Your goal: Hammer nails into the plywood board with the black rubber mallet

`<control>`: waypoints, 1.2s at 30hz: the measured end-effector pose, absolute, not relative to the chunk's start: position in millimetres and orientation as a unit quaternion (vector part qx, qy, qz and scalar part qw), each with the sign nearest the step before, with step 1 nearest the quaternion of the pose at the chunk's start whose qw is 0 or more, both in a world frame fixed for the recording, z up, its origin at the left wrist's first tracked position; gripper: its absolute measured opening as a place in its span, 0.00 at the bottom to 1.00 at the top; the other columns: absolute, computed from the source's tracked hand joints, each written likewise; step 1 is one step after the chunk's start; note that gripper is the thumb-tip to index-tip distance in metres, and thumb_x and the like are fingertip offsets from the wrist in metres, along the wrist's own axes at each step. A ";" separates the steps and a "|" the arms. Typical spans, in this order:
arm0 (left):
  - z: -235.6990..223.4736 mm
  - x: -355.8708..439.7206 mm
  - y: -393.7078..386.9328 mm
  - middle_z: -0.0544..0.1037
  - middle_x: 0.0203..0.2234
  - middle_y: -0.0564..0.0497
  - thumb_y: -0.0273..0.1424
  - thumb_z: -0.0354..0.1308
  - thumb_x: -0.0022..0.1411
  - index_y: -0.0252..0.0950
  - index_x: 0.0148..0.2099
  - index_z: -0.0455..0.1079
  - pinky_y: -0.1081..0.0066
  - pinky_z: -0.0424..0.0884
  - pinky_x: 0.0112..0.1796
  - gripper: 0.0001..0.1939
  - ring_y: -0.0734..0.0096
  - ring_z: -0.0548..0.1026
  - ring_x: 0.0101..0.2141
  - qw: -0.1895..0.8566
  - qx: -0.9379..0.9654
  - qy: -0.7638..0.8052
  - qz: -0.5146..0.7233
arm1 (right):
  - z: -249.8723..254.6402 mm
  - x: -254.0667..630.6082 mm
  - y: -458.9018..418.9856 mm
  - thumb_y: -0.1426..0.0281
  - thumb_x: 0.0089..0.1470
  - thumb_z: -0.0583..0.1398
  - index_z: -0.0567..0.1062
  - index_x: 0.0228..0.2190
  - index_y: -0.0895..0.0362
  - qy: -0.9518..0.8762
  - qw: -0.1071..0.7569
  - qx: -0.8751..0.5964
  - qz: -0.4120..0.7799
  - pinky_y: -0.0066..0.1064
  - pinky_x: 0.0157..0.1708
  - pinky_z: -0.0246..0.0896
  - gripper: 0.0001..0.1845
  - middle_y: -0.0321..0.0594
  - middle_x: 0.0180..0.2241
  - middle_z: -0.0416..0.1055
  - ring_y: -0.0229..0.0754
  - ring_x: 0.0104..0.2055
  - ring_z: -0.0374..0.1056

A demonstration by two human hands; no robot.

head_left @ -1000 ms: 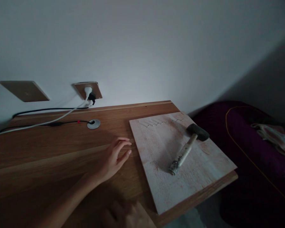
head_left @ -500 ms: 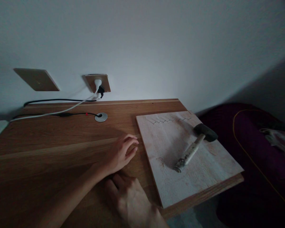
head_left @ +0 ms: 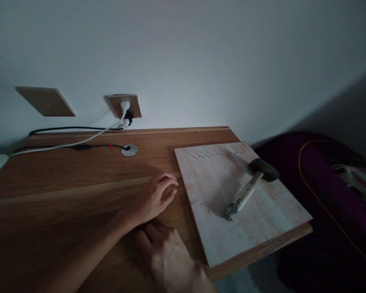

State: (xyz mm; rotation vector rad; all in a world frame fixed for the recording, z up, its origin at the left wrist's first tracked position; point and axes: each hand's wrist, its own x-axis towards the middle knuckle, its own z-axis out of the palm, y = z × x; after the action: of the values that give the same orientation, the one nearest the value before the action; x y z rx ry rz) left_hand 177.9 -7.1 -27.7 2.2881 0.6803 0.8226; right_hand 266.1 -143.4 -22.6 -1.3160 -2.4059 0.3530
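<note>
Beside the pale board (head_left: 213, 244), the right hand (head_left: 171, 256) has settled near the left hand (head_left: 152, 197), fingers curled under; I cannot tell whether it grips anything. The left hand, loosely cupped, is empty, leaving the mallet (head_left: 245, 195) untouched on the board. 2 wall plates (head_left: 49, 102) sit above the wooden desk (head_left: 79, 173).

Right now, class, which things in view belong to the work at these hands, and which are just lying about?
Likely part of the work, being nearest:
left hand, beside the board
right hand, near the left
pale board
mallet, on the board

Apparently just about:
white cable
wall socket
purple fabric
</note>
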 end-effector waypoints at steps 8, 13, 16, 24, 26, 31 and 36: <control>-24.6 178.4 -6.8 0.81 0.46 0.47 0.26 0.56 0.74 0.39 0.49 0.73 0.59 0.77 0.52 0.06 0.63 0.80 0.48 0.294 0.868 0.250 0.312 | -23.9 266.9 -142.9 0.77 0.64 0.63 0.73 0.39 0.55 -0.854 0.199 -0.466 0.115 0.35 0.27 0.66 0.06 0.37 0.34 0.76 0.43 0.30 0.71; -27.6 178.3 -6.6 0.80 0.46 0.47 0.26 0.56 0.74 0.39 0.49 0.73 0.59 0.77 0.53 0.06 0.63 0.79 0.49 0.291 0.869 0.243 0.318 | -23.4 263.8 -144.3 0.76 0.65 0.64 0.74 0.39 0.57 -0.859 0.225 -0.453 0.082 0.35 0.28 0.66 0.03 0.39 0.34 0.76 0.44 0.32 0.70; -30.9 178.6 -6.4 0.80 0.47 0.47 0.26 0.57 0.74 0.39 0.49 0.73 0.59 0.77 0.53 0.06 0.63 0.79 0.49 0.290 0.868 0.246 0.319 | -24.3 261.6 -145.1 0.76 0.66 0.64 0.75 0.40 0.58 -0.855 0.240 -0.456 0.057 0.36 0.27 0.67 0.03 0.40 0.33 0.75 0.45 0.31 0.71; -32.3 178.9 -5.7 0.80 0.47 0.47 0.26 0.57 0.74 0.39 0.50 0.73 0.58 0.77 0.52 0.06 0.63 0.79 0.49 0.284 0.872 0.239 0.321 | -23.6 261.3 -146.0 0.75 0.59 0.70 0.75 0.36 0.58 -0.848 0.260 -0.460 0.034 0.35 0.26 0.65 0.09 0.38 0.32 0.73 0.43 0.30 0.68; -32.7 179.2 -4.9 0.80 0.47 0.47 0.26 0.57 0.74 0.39 0.50 0.73 0.59 0.77 0.52 0.06 0.63 0.80 0.49 0.280 0.872 0.235 0.326 | -23.6 261.3 -145.6 0.74 0.58 0.71 0.74 0.36 0.57 -0.845 0.259 -0.467 0.031 0.35 0.27 0.65 0.10 0.38 0.33 0.72 0.44 0.32 0.67; -35.6 180.1 -1.9 0.81 0.45 0.47 0.25 0.57 0.73 0.39 0.48 0.73 0.61 0.77 0.51 0.06 0.63 0.80 0.48 0.267 0.871 0.219 0.349 | -21.4 261.4 -144.3 0.72 0.61 0.70 0.75 0.37 0.57 -0.845 0.251 -0.471 0.021 0.40 0.40 0.70 0.08 0.40 0.37 0.73 0.48 0.39 0.67; -37.8 180.4 -1.4 0.81 0.45 0.47 0.26 0.57 0.73 0.39 0.48 0.73 0.62 0.78 0.51 0.06 0.64 0.80 0.48 0.268 0.870 0.219 0.351 | -17.6 262.5 -144.1 0.72 0.63 0.69 0.75 0.37 0.57 -0.844 0.246 -0.477 0.022 0.40 0.40 0.68 0.07 0.40 0.38 0.72 0.48 0.40 0.66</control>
State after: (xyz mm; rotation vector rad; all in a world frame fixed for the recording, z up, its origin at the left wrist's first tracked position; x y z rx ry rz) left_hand 180.4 -1.4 -37.8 2.3474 0.5894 0.9465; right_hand 262.5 -144.1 -17.6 -1.3000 -2.3009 0.0602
